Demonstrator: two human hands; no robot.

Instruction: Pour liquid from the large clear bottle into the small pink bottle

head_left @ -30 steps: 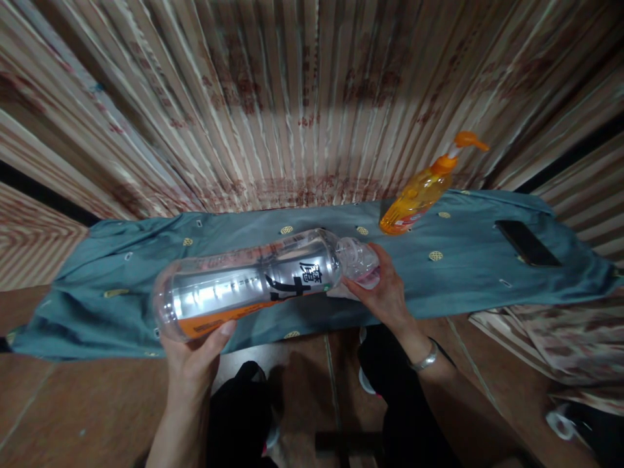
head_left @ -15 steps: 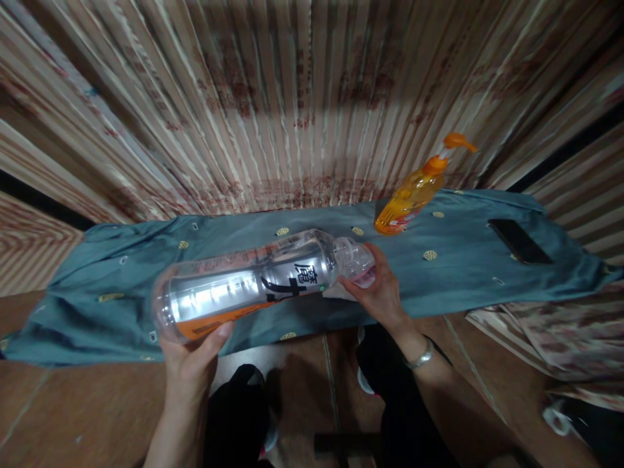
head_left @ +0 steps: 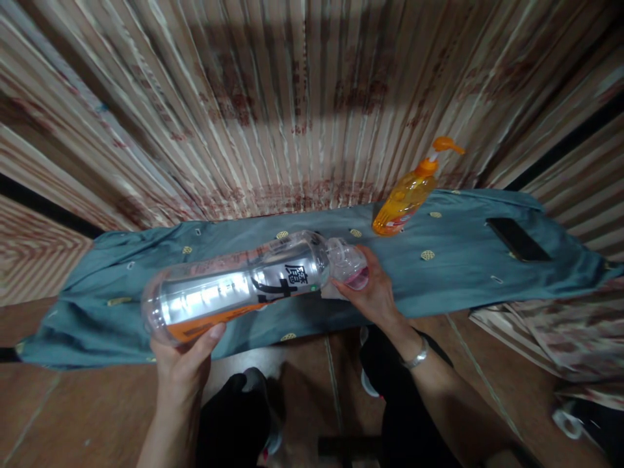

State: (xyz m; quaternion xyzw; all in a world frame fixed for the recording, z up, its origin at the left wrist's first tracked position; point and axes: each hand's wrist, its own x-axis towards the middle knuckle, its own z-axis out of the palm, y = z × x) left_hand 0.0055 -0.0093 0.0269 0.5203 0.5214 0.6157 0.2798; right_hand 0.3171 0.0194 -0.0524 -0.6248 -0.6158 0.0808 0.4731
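A large clear bottle [head_left: 234, 286] with a silver and orange label lies sideways in the air above the cloth, its base to the left. My left hand [head_left: 188, 357] holds it from below near the base, thumb on the orange part. At the neck end, my right hand [head_left: 373, 289] is wrapped round a small clear container [head_left: 348, 263] with a pinkish part. This container meets the bottle's mouth; whether they are joined cannot be made out. A white item [head_left: 331, 290], partly hidden, shows beneath my right hand.
An orange pump bottle [head_left: 405, 200] stands on the green-blue cloth [head_left: 458, 260] at the back right. Farther right lies a black phone [head_left: 517, 239]. A pleated curtain [head_left: 273, 117] hangs behind, and tiled floor [head_left: 307, 390] shows in front.
Both hands, with the large bottle and the small container, have shifted slightly left in view. The grips look the same.
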